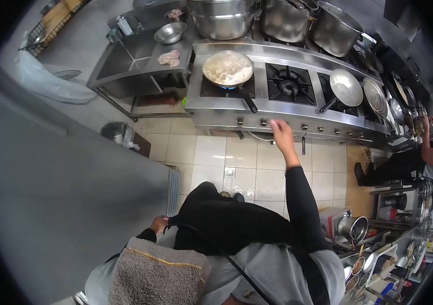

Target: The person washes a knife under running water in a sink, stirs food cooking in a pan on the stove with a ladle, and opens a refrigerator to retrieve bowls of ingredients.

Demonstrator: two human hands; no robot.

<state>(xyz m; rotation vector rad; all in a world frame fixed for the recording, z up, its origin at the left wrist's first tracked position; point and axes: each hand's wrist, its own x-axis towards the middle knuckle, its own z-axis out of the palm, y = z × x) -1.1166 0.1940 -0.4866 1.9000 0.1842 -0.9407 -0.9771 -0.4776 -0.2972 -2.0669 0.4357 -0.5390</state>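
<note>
My right hand [282, 133] reaches forward to the stove's front panel, fingers drawn together. It covers part of the row of knobs [263, 122]; whether it touches one is hidden. Ahead and to its left, a frying pan [227, 69] of pale, bubbling food sits over a blue flame, its black handle [249, 102] pointing towards me. My left hand [159, 224] is low at my side, near the edge of a large grey metal surface [89, 168]. Its fingers are mostly hidden, so I cannot see what they hold.
Large steel pots [286, 21] stand behind the burners. Another pan [346, 87] rests on the stove's right side. A sink counter [145, 51] holds a metal bowl [170, 33] and a cloth [169, 58]. A co-worker [420, 162] stands at far right. The tiled floor [211, 152] looks wet.
</note>
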